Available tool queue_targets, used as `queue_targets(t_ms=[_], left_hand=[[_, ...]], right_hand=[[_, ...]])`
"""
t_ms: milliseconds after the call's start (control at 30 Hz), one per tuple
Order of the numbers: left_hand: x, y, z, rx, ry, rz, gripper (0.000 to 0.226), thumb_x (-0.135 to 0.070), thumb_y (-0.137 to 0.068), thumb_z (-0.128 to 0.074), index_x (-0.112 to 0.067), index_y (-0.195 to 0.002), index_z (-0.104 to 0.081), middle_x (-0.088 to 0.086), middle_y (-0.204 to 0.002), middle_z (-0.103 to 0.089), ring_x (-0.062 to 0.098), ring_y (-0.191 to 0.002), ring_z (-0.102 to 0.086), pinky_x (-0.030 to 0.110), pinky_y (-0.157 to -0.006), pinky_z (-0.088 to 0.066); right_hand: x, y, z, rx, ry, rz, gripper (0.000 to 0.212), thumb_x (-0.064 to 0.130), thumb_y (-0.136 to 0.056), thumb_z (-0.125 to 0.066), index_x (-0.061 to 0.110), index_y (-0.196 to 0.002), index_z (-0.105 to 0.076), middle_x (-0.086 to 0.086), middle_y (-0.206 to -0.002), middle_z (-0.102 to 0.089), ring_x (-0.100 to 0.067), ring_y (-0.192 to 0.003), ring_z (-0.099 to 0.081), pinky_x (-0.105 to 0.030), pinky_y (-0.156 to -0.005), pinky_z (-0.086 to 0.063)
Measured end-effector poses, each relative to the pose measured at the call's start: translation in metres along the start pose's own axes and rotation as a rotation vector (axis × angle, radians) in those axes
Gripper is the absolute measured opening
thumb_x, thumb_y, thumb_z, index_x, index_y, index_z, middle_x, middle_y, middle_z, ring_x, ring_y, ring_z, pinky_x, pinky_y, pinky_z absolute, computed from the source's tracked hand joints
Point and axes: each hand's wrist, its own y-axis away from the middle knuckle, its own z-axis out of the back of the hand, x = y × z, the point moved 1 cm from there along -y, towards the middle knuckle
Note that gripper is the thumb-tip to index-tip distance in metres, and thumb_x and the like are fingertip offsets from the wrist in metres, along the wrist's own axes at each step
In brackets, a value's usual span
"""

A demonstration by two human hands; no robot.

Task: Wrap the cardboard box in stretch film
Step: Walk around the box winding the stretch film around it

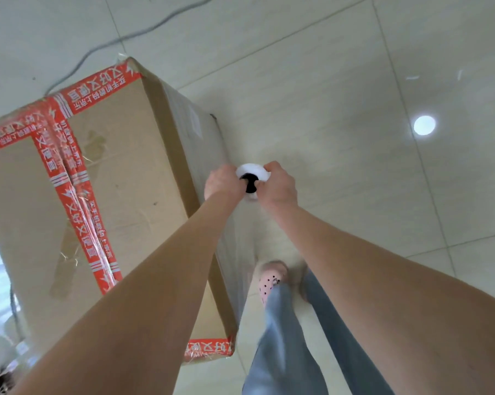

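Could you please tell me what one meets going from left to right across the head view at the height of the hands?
Brown cardboard box with red printed tape → left hand → white roll of stretch film → right hand → round bright light reflection.

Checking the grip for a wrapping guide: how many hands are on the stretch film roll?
2. The left hand grips the stretch film roll on the side nearest the cardboard box; the right hand grips its other side.
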Motion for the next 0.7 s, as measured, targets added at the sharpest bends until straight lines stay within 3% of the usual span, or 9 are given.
queue_targets(t_ms=[200, 367, 567, 700], left_hand=[[0.002, 0.003, 0.003, 0.014, -0.011, -0.027, 0.025, -0.020, -0.089, -0.056, -0.008, -0.110, -0.064, 0.014, -0.107, -0.066, 0.032, -0.099, -0.063, 0.032, -0.070, -0.046], [-0.002, 0.008, 0.007, -0.123, -0.248, -0.281, 0.045, -0.016, -0.092, -0.055, -0.019, -0.136, -0.045, 0.005, -0.128, -0.051, 0.029, -0.107, -0.058, 0.033, -0.069, -0.043], [-0.009, 0.001, 0.016, -0.129, -0.254, -0.361, 0.025, -0.012, -0.086, -0.057, -0.014, -0.112, -0.055, 0.005, -0.111, -0.055, 0.030, -0.094, -0.059, 0.032, -0.065, -0.041], [-0.011, -0.001, 0.022, -0.109, -0.019, -0.160, 0.021, -0.014, -0.082, -0.059, -0.012, -0.103, -0.058, 0.006, -0.100, -0.060, 0.028, -0.089, -0.059, 0.030, -0.067, -0.045]], right_hand=[[0.003, 0.001, -0.003, 0.006, 0.058, -0.001, 0.032, 0.009, -0.092, -0.047, 0.015, -0.123, -0.049, -0.007, -0.104, -0.054, -0.025, -0.085, -0.050, -0.027, -0.071, -0.037], [0.003, -0.001, -0.001, -0.023, 0.094, -0.046, 0.042, 0.021, -0.086, -0.060, 0.013, -0.125, -0.046, -0.008, -0.112, -0.059, -0.029, -0.099, -0.060, -0.030, -0.074, -0.043], [0.009, -0.006, -0.004, -0.093, 0.175, -0.050, 0.030, 0.015, -0.085, -0.056, 0.017, -0.114, -0.049, -0.006, -0.111, -0.056, -0.028, -0.088, -0.055, -0.030, -0.067, -0.034], [0.024, -0.010, 0.002, -0.140, 0.339, 0.063, 0.031, 0.010, -0.085, -0.050, 0.021, -0.113, -0.053, -0.006, -0.112, -0.053, -0.027, -0.083, -0.051, -0.031, -0.068, -0.033]])
